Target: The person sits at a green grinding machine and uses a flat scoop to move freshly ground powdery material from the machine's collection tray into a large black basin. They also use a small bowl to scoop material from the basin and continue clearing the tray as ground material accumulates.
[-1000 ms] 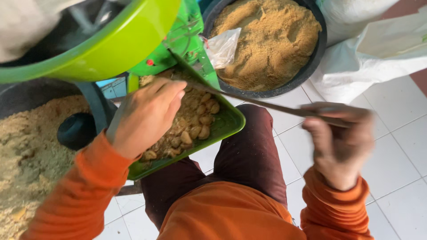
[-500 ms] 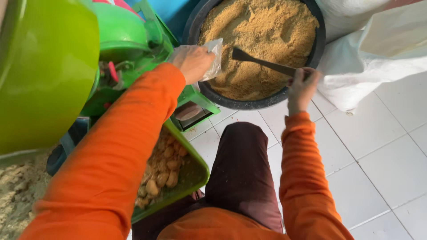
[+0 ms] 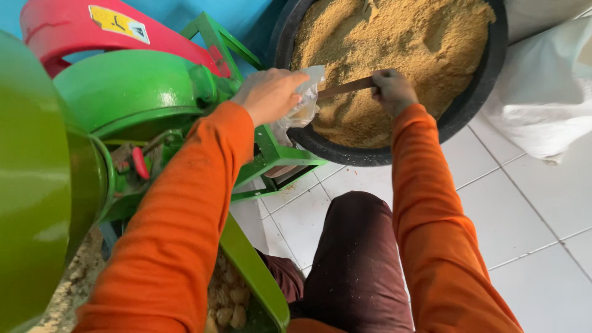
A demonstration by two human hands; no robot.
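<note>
Left hand (image 3: 269, 94) at about 11 o'clock in the head view, fingers curled over the top of a clear plastic bag (image 3: 300, 108). Grip is closed on the bag's upper edge; the bag hangs just below and to the 4 o'clock side of the knuckles, draped against the near rim of the black tub (image 3: 468, 102).

Right hand (image 3: 393, 90) at roughly 12–1 o'clock, fist wrapped tight around the end of a brown stick (image 3: 345, 88). The stick runs out of the fist toward 9 o'clock, nearly level, its far end meeting the bag mouth beside the left hand. Both hands are near each other, bag between them.

Tub sits at 12–1 o'clock, full of tan ground meal (image 3: 401, 43); the right hand is over the meal, just inside the rim.

Green machine (image 3: 132, 92) with red cover (image 3: 74, 28) at 9–11 o'clock, the left arm crossing over it. Green tray (image 3: 253, 271) at 6–7 o'clock, holding pale lumps (image 3: 228, 302). White sack (image 3: 546, 92) at 2–3 o'clock on white floor tiles (image 3: 524, 216).
</note>
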